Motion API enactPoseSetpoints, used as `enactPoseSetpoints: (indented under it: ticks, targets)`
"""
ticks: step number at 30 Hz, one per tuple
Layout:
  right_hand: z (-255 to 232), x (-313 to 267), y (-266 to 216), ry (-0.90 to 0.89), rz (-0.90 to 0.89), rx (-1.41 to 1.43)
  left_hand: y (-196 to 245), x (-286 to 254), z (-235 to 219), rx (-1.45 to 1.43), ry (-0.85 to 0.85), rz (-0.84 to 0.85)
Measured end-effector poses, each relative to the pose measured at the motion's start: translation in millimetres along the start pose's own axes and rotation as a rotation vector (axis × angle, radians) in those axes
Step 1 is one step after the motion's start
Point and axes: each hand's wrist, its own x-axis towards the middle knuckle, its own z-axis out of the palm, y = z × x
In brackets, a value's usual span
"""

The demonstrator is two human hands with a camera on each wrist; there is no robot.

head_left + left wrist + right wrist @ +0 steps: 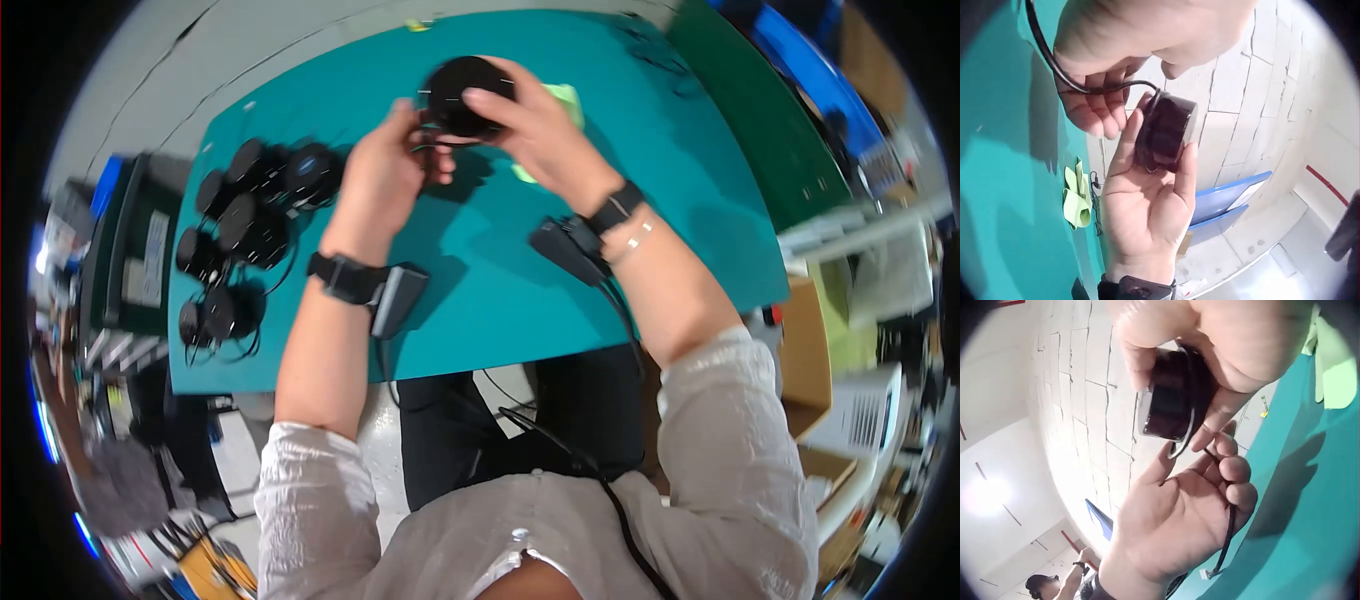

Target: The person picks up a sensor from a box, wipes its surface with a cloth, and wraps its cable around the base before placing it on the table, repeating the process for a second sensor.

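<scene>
A round black device [468,97] is held above the table by the right hand [545,135], thumb on its flat face and fingers around its side. In the left wrist view the device [1169,132] sits between the thumb and fingers of the right hand [1150,206]. The left hand [383,175] is beside it; in the right wrist view the left hand [1179,519] has its fingers curled round the device's black cable [1230,528], which ends in a small white connector [1205,574].
Several black round devices with cables [253,230] stand at the table's left. A light green cloth [565,103] lies behind the right hand. Dark cables [655,50] lie at the back right. A green crate [140,250] is left of the table, a cardboard box [805,345] right.
</scene>
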Motion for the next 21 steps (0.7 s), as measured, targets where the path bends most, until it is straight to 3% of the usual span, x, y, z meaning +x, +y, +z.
enactPoseSetpoints:
  ticks: [3, 11, 21]
  targets:
    - [7.3, -1.4, -1.6, 0.015, 0.024, -0.06, 5.0, -5.1, -0.4, 0.036, 0.079, 0.059]
    - [5.1, -0.7, -0.2, 0.057, 0.013, -0.214, 10.9, -10.4, 9.5, 0.038, -0.033, 0.113]
    - [6.2, -2.4, -2.8, 0.078, 0.002, -0.219, 6.5, -8.7, 7.6, 0.041, -0.046, 0.139]
